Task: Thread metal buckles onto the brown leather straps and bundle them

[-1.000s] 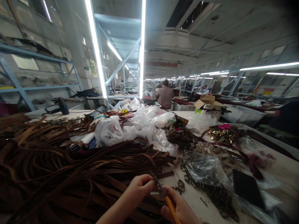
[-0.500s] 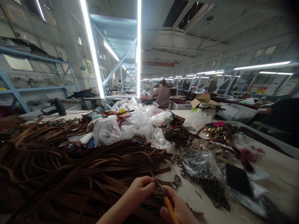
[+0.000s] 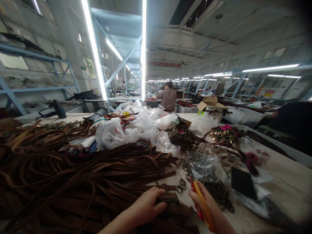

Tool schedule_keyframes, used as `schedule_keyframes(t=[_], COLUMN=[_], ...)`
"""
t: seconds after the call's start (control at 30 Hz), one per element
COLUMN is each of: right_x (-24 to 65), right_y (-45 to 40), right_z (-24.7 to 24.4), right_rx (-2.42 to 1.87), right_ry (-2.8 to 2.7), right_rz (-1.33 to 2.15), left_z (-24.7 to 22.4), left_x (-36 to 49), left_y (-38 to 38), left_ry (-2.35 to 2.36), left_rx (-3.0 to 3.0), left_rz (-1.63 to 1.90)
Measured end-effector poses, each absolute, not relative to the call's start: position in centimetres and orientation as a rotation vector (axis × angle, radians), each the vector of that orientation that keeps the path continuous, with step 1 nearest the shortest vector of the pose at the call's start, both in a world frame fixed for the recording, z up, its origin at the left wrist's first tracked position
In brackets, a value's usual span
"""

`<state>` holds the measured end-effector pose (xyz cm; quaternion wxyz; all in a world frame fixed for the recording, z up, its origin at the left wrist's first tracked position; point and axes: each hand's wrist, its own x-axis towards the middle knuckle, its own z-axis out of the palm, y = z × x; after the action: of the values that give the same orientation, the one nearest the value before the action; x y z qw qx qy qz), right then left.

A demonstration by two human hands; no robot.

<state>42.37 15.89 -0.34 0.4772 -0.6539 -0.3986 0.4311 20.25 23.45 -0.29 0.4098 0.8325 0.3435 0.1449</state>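
Tabletop (image 3: 285, 178) partly beneath brown straps (image 3: 85, 172)

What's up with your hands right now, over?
Right hand gripping orange-handled tool. Left hand at brown straps, grip unclear. Metal buckles lying close by, between the hands.

Straps (image 3: 104, 162) matt, leather-like (plastic bag (image 3: 110, 135) glossy); buckles (image 3: 223, 137) shiny metal.
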Motion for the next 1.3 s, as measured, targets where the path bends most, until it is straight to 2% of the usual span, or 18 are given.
schedule_keyframes(t=[0.17, 0.3, 0.57, 0.73, 0.87, 1.0, 1.13, 1.3], right_x=[43.6, 45.2, 46.8, 45.9, 45.1, 43.8, 42.5, 41.3], right_y=[17.2, 21.0, 36.1, 46.2, 50.8, 48.4, 39.2, 27.7], right_z=[0.0, -0.9, -1.5, -1.9, -2.8, -2.5, -1.5, -3.3], right_rx=[-1.658, -1.705, -2.209, -2.288, -2.249, -2.092, -1.911, -1.768], right_ry=[-0.982, -1.339, -1.645, -1.574, -1.624, -1.780, -1.920, -2.106], right_rz=[1.129, 0.951, 0.379, 0.279, 0.229, 0.220, 0.320, 0.714], left_z=[-2.3, -3.7, -4.4, -5.2, -5.9, -6.5, -6.6, -6.8], left_x=[17.0, 15.8, 17.7, 18.9, 18.8, 18.5, 18.9, 20.0], left_y=[26.2, 26.4, 29.7, 31.6, 31.6, 31.4, 31.5, 31.5], left_ry=[1.201, 1.194, 1.239, 1.233, 1.273, 1.295, 1.304, 1.402], left_rx=[2.415, 2.447, 2.334, 2.231, 2.223, 2.253, 2.340, 2.388], left_rz=[0.160, 0.027, -0.114, -0.325, -0.242, -0.160, -0.136, -0.118])
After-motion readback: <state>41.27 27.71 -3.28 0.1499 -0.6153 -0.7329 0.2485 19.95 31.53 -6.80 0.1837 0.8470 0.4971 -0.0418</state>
